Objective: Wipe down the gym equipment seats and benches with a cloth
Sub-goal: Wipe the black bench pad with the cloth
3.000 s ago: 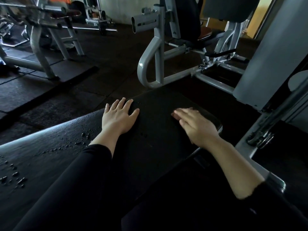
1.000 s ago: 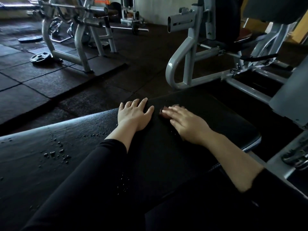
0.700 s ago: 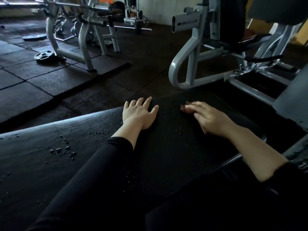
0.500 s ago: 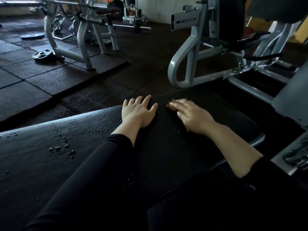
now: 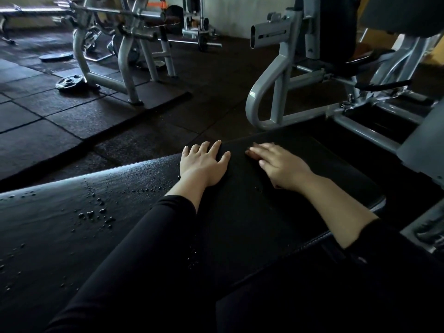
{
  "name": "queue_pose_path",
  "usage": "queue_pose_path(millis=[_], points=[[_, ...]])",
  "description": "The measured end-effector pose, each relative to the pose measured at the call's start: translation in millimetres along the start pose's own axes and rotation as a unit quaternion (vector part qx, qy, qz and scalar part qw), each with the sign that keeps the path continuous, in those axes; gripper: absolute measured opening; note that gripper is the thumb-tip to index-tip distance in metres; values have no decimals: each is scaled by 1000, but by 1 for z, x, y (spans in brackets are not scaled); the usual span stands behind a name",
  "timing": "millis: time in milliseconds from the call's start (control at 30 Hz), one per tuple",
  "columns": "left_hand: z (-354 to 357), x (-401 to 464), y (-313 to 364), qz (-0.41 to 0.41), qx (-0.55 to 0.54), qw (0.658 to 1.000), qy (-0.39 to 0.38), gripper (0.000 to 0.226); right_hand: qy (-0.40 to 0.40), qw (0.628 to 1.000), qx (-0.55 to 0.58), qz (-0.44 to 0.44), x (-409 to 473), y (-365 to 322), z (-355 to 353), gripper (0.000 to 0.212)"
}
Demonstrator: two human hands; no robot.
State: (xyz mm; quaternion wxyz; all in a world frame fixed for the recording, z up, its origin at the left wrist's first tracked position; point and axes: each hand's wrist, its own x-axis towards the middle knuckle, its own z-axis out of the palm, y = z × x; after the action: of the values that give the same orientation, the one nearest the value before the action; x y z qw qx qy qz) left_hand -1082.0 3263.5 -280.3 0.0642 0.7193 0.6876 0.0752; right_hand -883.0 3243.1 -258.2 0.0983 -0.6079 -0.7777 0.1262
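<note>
Two flat hands, left hand (image 5: 204, 165) and right hand (image 5: 280, 165), press one cloth (image 5: 276, 212).

A gym is shown. A padded black bench (image 5: 72, 224), beaded with water droplets (image 5: 96, 212), is seen in the foreground, with the fingers (image 5: 209, 150) of a person's left hand laid flat near its far edge. Beyond the fingers, the floor is covered with dark rubber tiles (image 5: 60, 121). To the far left of the fingers, a grey steel rack (image 5: 125, 66) carrying a barbell (image 5: 108, 10) is set, and weight plates (image 5: 69, 82) are left lying at its foot. To the upper right of the fingers, a grey tubular-framed machine (image 5: 276, 78) with a dark upholstered seat (image 5: 360, 54) is placed.
</note>
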Motion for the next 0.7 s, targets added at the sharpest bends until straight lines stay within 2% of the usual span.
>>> queue_pose_path(millis=[133,233,300,467,600,700], points=[[0,0,0,0,0,1000,-1,63,-37,996,11,-79,-29,-6,2,45],[-1,1,0,-2,-5,1000,0,63,-72,992,41,-97,-42,16,-12,44],[1,0,0,0,-6,1000,5,63,-60,992,51,-97,-36,28,-19,44],[3,1,0,2,-8,1000,15,63,11,998,52,-19,18,40,-21,42],[3,4,0,1,-4,1000,19,63,20,998,39,42,58,19,-14,43],[3,4,0,1,-4,1000,21,62,22,999,27,38,66,14,-9,44]])
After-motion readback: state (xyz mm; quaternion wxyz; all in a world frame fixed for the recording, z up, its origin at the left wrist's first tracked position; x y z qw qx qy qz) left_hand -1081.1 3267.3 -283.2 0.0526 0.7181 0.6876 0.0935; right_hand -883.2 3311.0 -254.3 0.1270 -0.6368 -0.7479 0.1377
